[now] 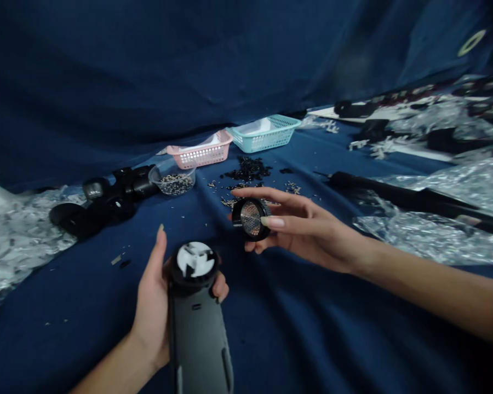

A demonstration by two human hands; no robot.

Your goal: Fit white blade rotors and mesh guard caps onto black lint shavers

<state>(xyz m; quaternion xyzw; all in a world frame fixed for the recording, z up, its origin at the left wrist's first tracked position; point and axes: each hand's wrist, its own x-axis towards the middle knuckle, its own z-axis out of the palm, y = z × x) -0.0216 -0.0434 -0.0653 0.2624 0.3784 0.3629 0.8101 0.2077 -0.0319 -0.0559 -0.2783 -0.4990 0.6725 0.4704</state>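
My left hand (pixel 154 306) is wrapped round a dark grey device (pixel 199 339), its thumb pointing up. At the device's top end is a round black head with a white and black disc (pixel 196 259). To the right, my right hand (pixel 296 227) holds a round black ring-shaped part (pixel 251 219) between thumb and fingers; a perforated metal mesh shows inside it. The ring part is apart from the device, above and to the right of its head.
Behind are a pink basket (pixel 201 156), a teal basket (pixel 265 139), a clear bowl of small screws (pixel 175 181) and a pile of black pieces (pixel 250 168). Black parts (pixel 107 200) and plastic bags lie left. A black screwdriver-like tool (pixel 398 194) rests on bubble wrap (pixel 419 235) right.
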